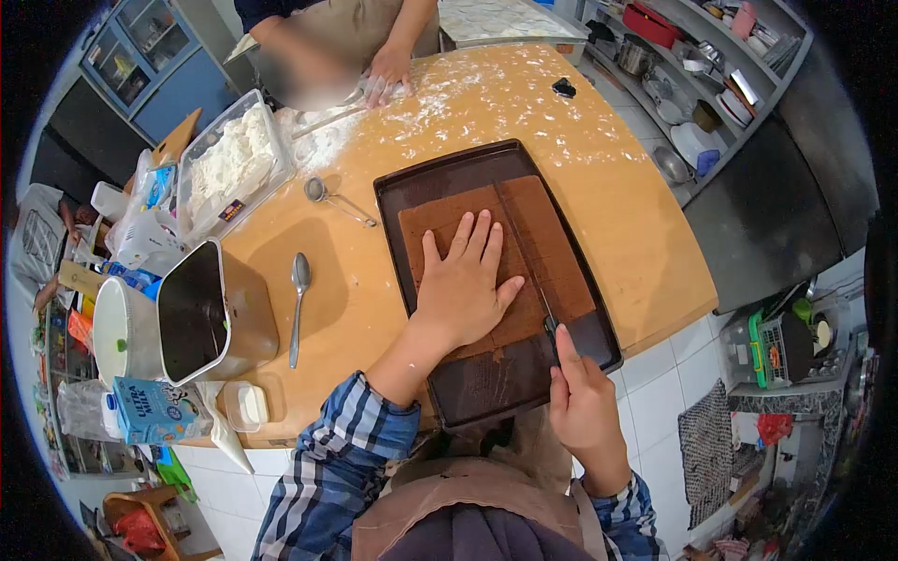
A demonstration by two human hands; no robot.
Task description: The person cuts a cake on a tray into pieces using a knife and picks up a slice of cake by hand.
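A flat brown slab of chocolate cake lies in a dark baking tray at the table's front edge. My left hand rests flat on the cake with its fingers spread. In my right hand is the black handle of a long knife. Its thin blade runs lengthwise over the cake, to the right of my left hand. Faint lines cross the cake's surface near the blade. How deep the blade sits in the cake I cannot tell.
Left of the tray are a spoon, a small strainer, a deep metal tin, a milk carton and a tub of flour. Across the table, another person's hands work over scattered flour.
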